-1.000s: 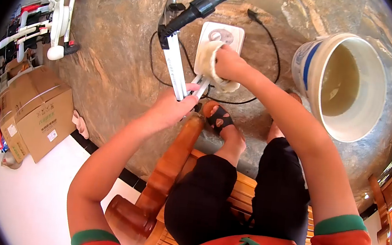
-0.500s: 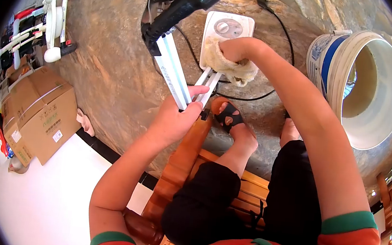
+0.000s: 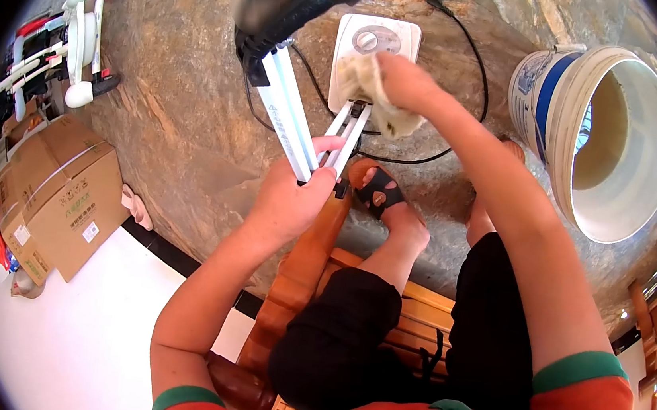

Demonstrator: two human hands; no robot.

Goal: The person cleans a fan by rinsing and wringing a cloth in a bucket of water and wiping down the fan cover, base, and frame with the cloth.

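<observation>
Head view, sole entry: one white frame [image 3: 286, 112], in front of me, above the floor [image 3: 175, 69] and beyond the bench [image 3: 421, 311]; its wide bar's long axis runs from my grip away and slightly left, to a black joint [image 3: 255, 53]. Narrow bars [image 3: 353, 134], two, pointing away and slightly right. Left hand [image 3: 289, 201]: fingers closed around the near ends. Right hand [image 3: 409, 85]: fingers bunched in a pale cloth [image 3: 395, 121], fingertips partly hidden, at the narrow bars' far end, over a white dial unit [image 3: 404, 38]. Step in hand, by my judgement: wiping; another pass calls for a firm left hold and cloth pressed along the bar.
</observation>
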